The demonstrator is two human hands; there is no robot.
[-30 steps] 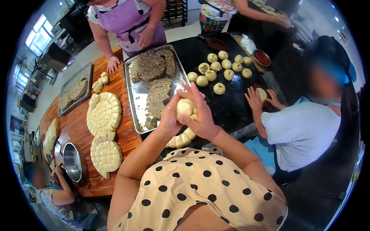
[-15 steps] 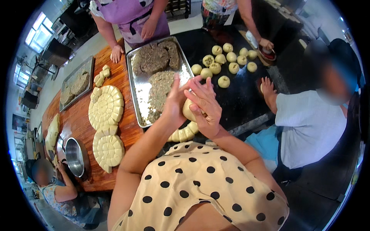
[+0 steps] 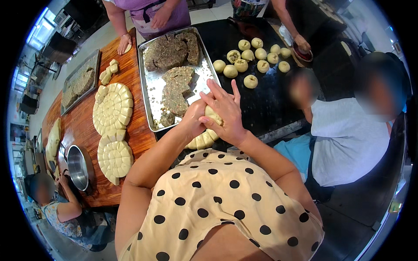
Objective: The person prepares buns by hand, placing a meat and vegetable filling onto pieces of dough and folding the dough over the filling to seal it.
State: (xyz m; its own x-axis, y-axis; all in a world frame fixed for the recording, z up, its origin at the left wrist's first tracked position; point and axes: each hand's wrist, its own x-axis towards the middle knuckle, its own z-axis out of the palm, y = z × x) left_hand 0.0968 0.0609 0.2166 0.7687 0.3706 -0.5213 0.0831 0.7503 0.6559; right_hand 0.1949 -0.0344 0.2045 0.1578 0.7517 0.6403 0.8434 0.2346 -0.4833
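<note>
Both hands are closing a pale dough ball [image 3: 213, 116] over the edge of the metal tray [image 3: 150, 82].

The left hand [image 3: 194, 119] is cupping it from below, while the right hand [image 3: 225, 111] is pressing on top with fingers spread; soft dough could tear and the crumbly brown filling [image 3: 174, 89] spill, I'd guess.

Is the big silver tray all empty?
No, the silver tray holds slabs of dark filling beside the hands.
</note>
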